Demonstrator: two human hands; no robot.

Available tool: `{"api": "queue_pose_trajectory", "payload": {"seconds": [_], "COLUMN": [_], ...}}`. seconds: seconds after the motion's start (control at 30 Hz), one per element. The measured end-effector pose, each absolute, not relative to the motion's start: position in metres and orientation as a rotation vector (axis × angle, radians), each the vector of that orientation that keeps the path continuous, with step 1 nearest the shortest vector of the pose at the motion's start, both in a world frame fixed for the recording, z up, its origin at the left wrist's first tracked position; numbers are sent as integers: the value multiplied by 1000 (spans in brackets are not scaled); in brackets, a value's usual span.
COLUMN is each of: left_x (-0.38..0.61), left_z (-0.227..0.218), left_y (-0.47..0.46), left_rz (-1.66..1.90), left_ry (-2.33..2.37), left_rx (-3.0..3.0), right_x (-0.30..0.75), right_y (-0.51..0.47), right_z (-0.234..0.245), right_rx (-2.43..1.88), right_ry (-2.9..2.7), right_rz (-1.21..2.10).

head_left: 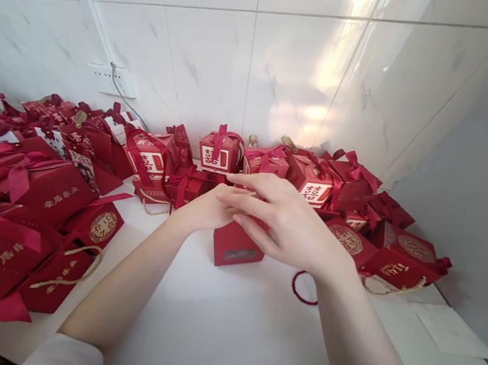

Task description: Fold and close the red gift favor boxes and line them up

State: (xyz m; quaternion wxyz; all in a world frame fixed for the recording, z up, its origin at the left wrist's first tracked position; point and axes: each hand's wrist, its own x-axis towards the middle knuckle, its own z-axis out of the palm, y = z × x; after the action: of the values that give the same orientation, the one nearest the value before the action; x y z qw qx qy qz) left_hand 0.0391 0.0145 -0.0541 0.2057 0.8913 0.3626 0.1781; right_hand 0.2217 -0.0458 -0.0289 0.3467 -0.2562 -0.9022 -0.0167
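The red box [237, 245] stands at mid-table, well back from the near edge of the table [218, 329], directly below and partly behind both hands. Its top is hidden by them; a dark window [238, 255] shows on its front face.

The right hand [282, 217] crosses over the left hand [211, 207], its fingers extended and slightly bent, neither clenched. The left fingers are mostly hidden; whether either hand grasps the box or a ribbon cannot be told.

Surroundings: a dark red cord ring [294, 287] lies right of the box, partly covered by the right wrist. A row of boxes [310, 181] with ribbons lines the far edge, just behind the hands. The left pile [41, 191] fills the left side down to the near edge. Toward the right edge are a tipped box [405, 256] and a white sheet [454, 330].
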Motion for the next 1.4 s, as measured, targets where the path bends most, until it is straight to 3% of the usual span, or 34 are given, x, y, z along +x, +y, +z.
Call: {"api": "queue_pose_trajectory", "payload": {"seconds": [0.2,0.43,1.4], "left_x": [35,34,30], "left_z": [-50,-40,-41], "left_y": [16,12,16], "left_rz": [327,300,179], "left_ry": [1056,1082,986], "left_rx": [2362,2347,2433], "right_x": [232,262,269], "right_y": [-34,-30,-19], "right_z": [-36,-38,-45], "right_rx": [-1015,-1416,-1420], "right_ry": [-2390,-2277,-2221], "right_rz": [-37,286,510]}}
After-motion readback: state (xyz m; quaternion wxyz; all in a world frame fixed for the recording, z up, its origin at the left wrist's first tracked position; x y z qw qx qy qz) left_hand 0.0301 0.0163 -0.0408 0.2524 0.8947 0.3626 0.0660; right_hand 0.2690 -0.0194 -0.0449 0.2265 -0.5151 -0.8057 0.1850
